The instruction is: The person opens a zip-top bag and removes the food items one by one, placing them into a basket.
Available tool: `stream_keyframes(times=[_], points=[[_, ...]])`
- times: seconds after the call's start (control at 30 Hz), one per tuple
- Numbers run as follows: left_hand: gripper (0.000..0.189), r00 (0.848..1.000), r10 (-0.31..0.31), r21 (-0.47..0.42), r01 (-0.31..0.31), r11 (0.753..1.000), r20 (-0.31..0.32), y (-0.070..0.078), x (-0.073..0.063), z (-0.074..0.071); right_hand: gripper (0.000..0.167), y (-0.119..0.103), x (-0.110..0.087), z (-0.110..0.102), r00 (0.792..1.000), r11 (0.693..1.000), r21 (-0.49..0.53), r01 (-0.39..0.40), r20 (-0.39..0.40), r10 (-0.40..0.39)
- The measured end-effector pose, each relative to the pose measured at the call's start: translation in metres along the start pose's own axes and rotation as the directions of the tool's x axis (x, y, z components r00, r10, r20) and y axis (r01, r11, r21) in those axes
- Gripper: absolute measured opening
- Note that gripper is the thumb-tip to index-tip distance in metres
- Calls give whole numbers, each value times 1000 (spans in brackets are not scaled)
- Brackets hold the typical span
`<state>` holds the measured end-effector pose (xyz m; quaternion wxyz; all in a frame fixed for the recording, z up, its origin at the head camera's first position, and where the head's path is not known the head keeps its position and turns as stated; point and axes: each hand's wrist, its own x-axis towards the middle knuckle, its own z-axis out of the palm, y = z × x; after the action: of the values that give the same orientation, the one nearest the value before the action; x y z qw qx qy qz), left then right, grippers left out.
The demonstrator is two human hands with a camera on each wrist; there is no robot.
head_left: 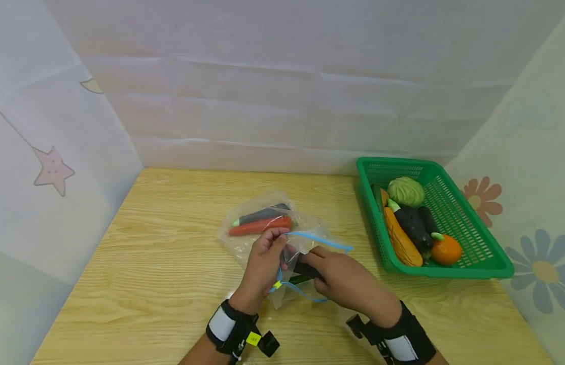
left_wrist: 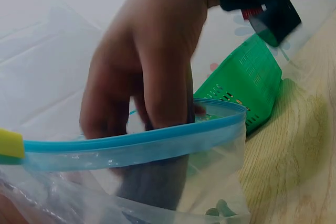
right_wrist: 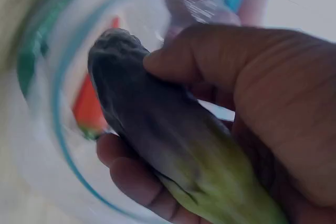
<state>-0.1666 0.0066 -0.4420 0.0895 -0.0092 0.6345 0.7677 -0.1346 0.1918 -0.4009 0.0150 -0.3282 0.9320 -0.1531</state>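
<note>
A clear zip bag (head_left: pixel 325 230) with a blue seal strip and a yellow slider lies on the table, its mouth spread toward me. My left hand (head_left: pixel 264 258) pinches the bag at its rim. Between the thumb and fingers of my right hand (head_left: pixel 348 279) is a dark eggplant (right_wrist: pixel 152 114) with a greenish end, gripped at the bag's mouth; in the left wrist view its lower part shows through the plastic. Inside the bag lie a red carrot (head_left: pixel 259 226), another dark eggplant (head_left: pixel 261 214) and a long green vegetable (head_left: pixel 301 279), partly hidden.
To the right stands a green basket (head_left: pixel 488 248). It holds a cabbage (head_left: pixel 405 191), an orange (head_left: pixel 447 250), a wrinkled orange-yellow vegetable (head_left: pixel 401 235), dark eggplants (head_left: pixel 412 228) and a green vegetable along its left wall. Pale patterned sheets enclose the wooden table (head_left: pixel 141 243).
</note>
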Motion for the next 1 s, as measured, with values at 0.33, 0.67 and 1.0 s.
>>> stream_keyframes(times=[0.33,0.67,1.0], points=[[26,999,-34,20,35,999,-11,1,-1,-2,35,6,-43,-46,997,995,71,-64,38,62],[22,999,-42,28,43,999,-27,2,-2,-4,58,49,-98,-79,980,995,73,74,-192,-59],[22,998,-50,29,50,998,-25,2,-2,-5,44,121,-125,-111,930,935,-27,-354,-119,349]])
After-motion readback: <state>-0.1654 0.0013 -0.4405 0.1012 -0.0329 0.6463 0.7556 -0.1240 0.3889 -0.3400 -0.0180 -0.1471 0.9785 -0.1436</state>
